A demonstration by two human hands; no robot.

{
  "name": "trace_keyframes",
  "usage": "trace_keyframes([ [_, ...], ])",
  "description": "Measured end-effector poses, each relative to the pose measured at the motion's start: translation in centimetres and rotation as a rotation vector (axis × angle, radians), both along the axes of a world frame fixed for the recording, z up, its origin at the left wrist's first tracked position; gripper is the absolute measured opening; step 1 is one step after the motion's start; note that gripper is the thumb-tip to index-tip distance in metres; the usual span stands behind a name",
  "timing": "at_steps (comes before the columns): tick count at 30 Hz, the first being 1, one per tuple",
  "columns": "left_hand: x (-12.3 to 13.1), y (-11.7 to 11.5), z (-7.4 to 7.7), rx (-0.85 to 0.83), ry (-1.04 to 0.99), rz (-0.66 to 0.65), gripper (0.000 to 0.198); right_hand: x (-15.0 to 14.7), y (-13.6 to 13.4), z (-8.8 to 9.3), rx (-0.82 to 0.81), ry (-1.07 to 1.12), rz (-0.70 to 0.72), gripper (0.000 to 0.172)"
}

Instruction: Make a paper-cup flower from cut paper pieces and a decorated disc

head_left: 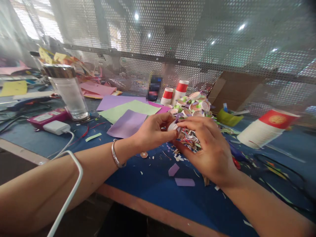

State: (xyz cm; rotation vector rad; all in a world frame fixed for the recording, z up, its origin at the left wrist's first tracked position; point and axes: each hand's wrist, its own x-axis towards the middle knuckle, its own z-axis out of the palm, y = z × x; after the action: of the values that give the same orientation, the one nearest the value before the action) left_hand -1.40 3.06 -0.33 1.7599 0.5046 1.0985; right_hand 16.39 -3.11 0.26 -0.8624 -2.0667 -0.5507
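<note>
My left hand (158, 131) pinches a small white paper piece (172, 126) between thumb and fingers, with a bit of purple paper at its top. My right hand (209, 144) meets it from the other side, its fingertips on the same piece. Fingers cover much of it, so its full shape is hidden. Right behind the hands lies a heap of cut cup bottoms (194, 107) with green and purple paper bits. Under them spreads a pile of thin paper shreds (190, 140). Two purple paper scraps (185, 182) lie on the blue table near my right hand.
Purple sheets (128, 123) and a green sheet (133, 108) lie behind my left hand. A glass bottle (70, 93) and a white charger (57, 127) stand left. Stacked paper cups (268, 128) lean at right, near a black cable (278, 174). A white cable (71, 187) crosses my left forearm.
</note>
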Motion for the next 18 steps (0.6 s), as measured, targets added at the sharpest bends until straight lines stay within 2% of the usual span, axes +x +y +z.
trace_keyframes([
  [6, 0.2, -0.1, 0.1, -0.094, -0.127, -0.088, 0.029, -0.1, -0.1, 0.2, 0.023, 0.031, 0.005, 0.038],
  [9, 0.0, 0.1, 0.0, -0.149, -0.122, -0.154, 0.032, 0.2, -0.2, 0.4, 0.000, 0.069, 0.024, 0.037],
  [11, -0.1, 0.3, 0.0, -0.152, -0.095, -0.198, 0.033, 0.6, -0.2, 0.5, -0.067, 0.146, 0.030, 0.036],
  [15, -0.1, 0.3, 0.1, -0.118, -0.052, -0.245, 0.032, 1.0, 0.1, 0.5, -0.306, 0.383, 0.070, 0.034],
  [18, 0.0, 0.1, 0.2, -0.115, -0.028, -0.259, 0.030, 1.1, 0.3, 0.5, -0.440, 0.440, 0.068, 0.017],
])
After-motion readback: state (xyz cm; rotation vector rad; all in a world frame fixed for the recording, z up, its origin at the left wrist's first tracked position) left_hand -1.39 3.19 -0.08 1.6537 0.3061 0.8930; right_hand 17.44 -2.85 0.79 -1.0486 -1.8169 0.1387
